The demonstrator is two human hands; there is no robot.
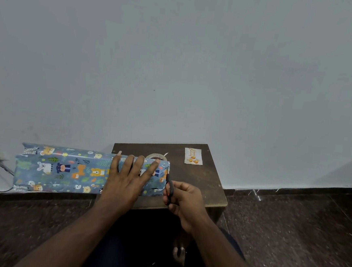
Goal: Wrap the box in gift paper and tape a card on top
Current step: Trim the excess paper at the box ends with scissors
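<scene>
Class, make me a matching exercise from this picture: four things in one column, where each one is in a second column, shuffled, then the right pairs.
Things:
1. card
2. tape roll
3. scissors
4. left hand

Places:
A. in the right hand
B. flat on the gift paper
C. far right corner of the table
D. just behind the paper, partly hidden

Pairs: 1-C, 2-D, 3-A, 4-B

Glossy printed gift paper (pixel 62 168) lies on a matt dark wooden table (pixel 201 177), beside a paper card (pixel 193 156)
</scene>
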